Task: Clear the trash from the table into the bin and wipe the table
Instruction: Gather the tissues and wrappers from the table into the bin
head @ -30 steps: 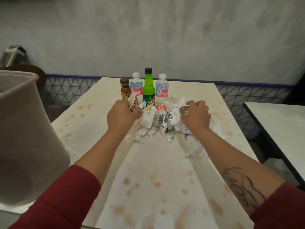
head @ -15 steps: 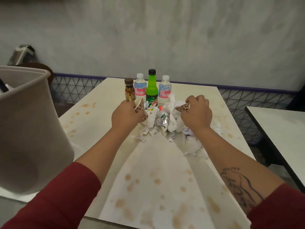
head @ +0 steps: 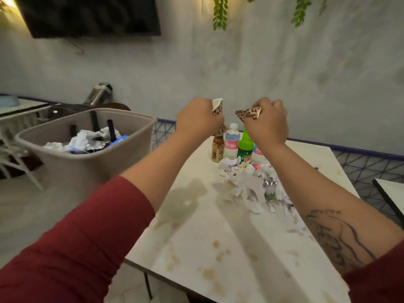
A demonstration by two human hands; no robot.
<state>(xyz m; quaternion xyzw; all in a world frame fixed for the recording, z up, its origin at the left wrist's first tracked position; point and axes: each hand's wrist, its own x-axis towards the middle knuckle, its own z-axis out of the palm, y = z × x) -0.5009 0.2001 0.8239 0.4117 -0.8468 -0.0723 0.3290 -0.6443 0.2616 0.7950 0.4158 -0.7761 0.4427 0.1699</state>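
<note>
Grey plaster wall runs behind the table (head: 229, 232), with a dark screen (head: 91, 16) mounted high on the left and green leaves (head: 220, 12) hanging from above. Both of my hands are raised over the far part of the table. My left hand (head: 196, 120) is clenched round a spotted paper cup (head: 218, 111), which stands roughly upright in my fist, white rim up. My right hand (head: 267, 125) pinches a second cup (head: 248, 112) that lies about level, its rim at my fingers and its squashed bottom pointing left toward the first.

The bin (head: 94, 171) stands off the table's left edge, lower than both hands, its mouth open upward and holding crumpled paper and dark bits. So the bin lies to the left of both cups, and my left hand is the nearer; the right one would have to cross further over, I judge.

Beneath my hands a heap of crumpled napkins (head: 242, 182) lies on the table, just in front of a green bottle (head: 244, 149), a water bottle (head: 231, 143) and a small jar (head: 217, 149). Brown stains (head: 216, 243) and a wet smear (head: 185, 197) mark the tabletop nearer to me, so the wiping is not yet done.
</note>
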